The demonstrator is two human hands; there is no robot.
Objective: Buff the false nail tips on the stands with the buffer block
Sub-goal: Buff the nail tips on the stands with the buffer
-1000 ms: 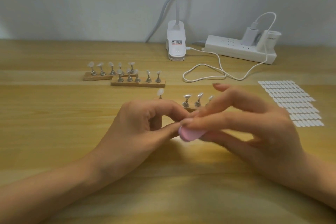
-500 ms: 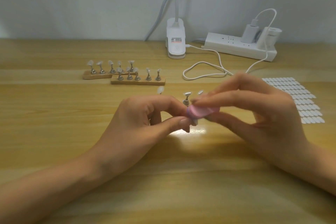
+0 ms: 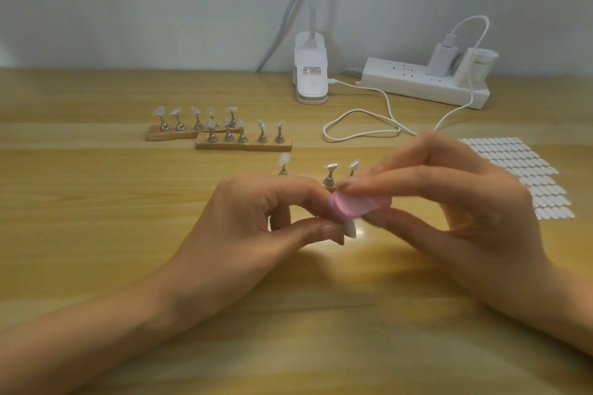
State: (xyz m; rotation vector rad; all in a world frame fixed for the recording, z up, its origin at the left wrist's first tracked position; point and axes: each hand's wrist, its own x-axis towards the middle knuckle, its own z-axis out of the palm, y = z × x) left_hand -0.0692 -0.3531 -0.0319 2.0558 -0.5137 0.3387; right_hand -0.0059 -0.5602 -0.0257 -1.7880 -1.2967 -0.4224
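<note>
While the two hands meet over the middle of a pale wooden table point(image 3: 96, 234), the left hand point(image 3: 253, 228) pinches a small white false nail tip point(image 3: 349, 230) between thumb and forefinger, and the right hand point(image 3: 455, 202) pinches a pink buffer block point(image 3: 361, 207) between fingers on top and thumb underneath. The block lies against the upper part of the tip and is blurred, as are the right fingertips. Just behind the knuckles is the near stand point(image 3: 330, 182). The hands cover most of its base, so only a few metal pegs rise into sight, and the leftmost carries a pale tip point(image 3: 284, 159). Farther back and to the left, the front stand point(image 3: 244, 145) and the back stand point(image 3: 160, 135), both wooden, sit close together, one partly before the other. Each holds a row of pegs topped with pale tips. To the right, a sheet of small white ovals point(image 3: 529, 176) lies flat, its left edge hidden by the right hand. Along the wall at the back sit a white clip lamp point(image 3: 310, 77) and a white power strip point(image 3: 423, 84) with a charger plugged in. A white cable point(image 3: 359, 125) loops across the table in front of them.
</note>
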